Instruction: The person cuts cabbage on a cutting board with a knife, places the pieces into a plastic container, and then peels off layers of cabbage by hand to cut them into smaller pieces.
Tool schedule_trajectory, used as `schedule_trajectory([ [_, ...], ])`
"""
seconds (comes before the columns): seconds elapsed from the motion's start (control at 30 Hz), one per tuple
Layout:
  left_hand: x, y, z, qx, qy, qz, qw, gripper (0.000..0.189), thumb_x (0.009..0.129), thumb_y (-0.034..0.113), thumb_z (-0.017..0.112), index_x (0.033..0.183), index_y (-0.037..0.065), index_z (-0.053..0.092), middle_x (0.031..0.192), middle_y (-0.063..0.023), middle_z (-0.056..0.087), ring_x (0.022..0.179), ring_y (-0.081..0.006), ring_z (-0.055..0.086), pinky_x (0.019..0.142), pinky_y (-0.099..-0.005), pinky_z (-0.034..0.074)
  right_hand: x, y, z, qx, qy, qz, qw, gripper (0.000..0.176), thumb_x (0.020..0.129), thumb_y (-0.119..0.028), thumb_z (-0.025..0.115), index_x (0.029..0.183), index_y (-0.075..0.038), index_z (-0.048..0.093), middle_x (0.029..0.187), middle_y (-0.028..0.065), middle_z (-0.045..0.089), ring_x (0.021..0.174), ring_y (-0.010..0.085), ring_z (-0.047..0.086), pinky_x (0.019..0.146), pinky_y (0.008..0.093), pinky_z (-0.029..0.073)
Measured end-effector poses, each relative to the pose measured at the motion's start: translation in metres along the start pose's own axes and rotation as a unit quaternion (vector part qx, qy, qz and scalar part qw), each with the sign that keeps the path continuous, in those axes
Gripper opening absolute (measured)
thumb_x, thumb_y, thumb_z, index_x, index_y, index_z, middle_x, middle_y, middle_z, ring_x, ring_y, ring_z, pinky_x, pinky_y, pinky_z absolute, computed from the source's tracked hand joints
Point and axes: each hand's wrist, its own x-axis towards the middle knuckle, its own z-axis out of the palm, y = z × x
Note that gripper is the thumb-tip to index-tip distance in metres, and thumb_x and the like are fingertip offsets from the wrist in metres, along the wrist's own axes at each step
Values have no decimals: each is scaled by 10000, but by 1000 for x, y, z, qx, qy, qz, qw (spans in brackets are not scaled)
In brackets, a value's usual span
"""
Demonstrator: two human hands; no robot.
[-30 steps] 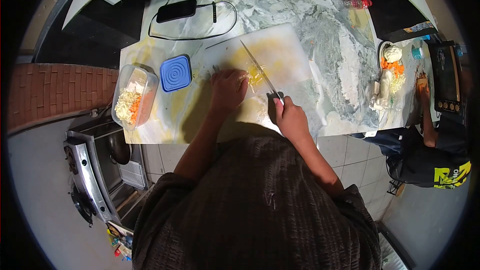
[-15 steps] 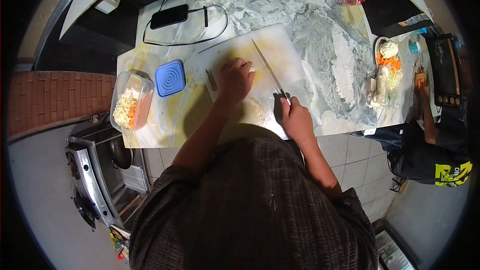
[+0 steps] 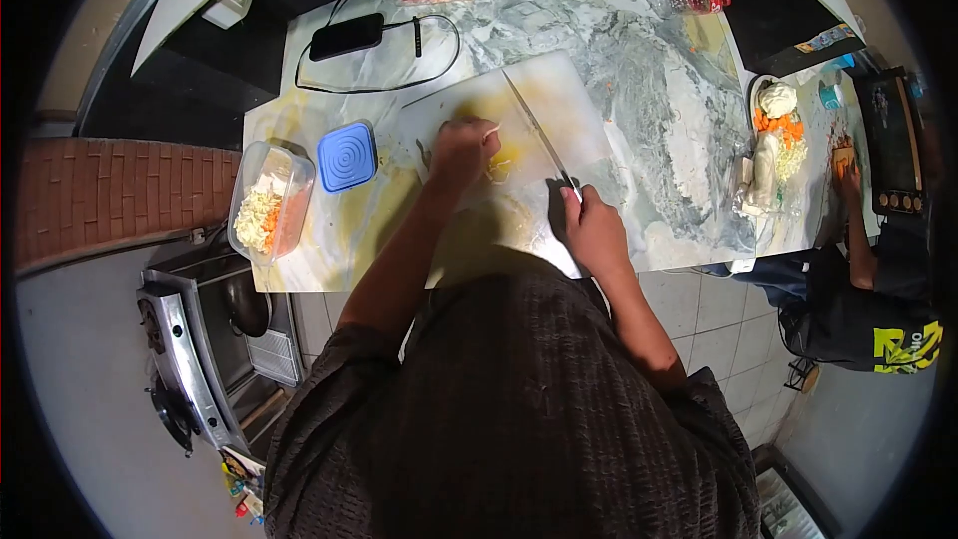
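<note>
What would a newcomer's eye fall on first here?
Probably the long knife in the right hand, held over the white cutting board, where the left hand holds a pale shred. Next, the bright blue lid to the board's left, beside a clear container of orange and pale pieces.

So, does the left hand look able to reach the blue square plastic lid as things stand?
Probably yes: nothing tall stands between the left hand and the lid to its left, though the hand's fingers seem to pinch a thin pale shred.

Single head-worn view, facing forward and down, wide-angled; near the marbled table
</note>
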Motion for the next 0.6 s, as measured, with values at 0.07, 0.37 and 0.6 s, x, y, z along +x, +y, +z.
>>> schedule_trajectory([
  [0.07, 8, 8, -20, -148, -30, -223, 963, 175, 791, 117, 709, 949, 50, 743, 816, -123, 720, 692, -220, 683, 676, -367, 538, 1, -4, -2, 9, -2, -3, 1000, 410, 998, -389, 490, 919, 4, 581, 704, 268, 644, 699, 490, 627, 642, 554, 498],
  [0.37, -12, -11, -105, -343, 106, -419, 834, 244, 861, 141, 725, 1014, -48, 716, 841, -43, 722, 762, -75, 640, 718, -219, 506, 3, -64, 3, 66, -68, -67, 993, 422, 1008, -349, 506, 851, 41, 543, 664, 277, 581, 636, 470, 583, 579, 491, 437],
  [0.6, -73, -65, -196, -347, 289, -411, 792, 176, 867, 48, 695, 1010, -54, 709, 906, -54, 720, 805, -82, 641, 753, -218, 502, -1, -111, 30, 51, -132, -143, 980, 416, 1002, -362, 502, 862, 25, 559, 657, 262, 601, 658, 473, 598, 603, 527, 453],
])
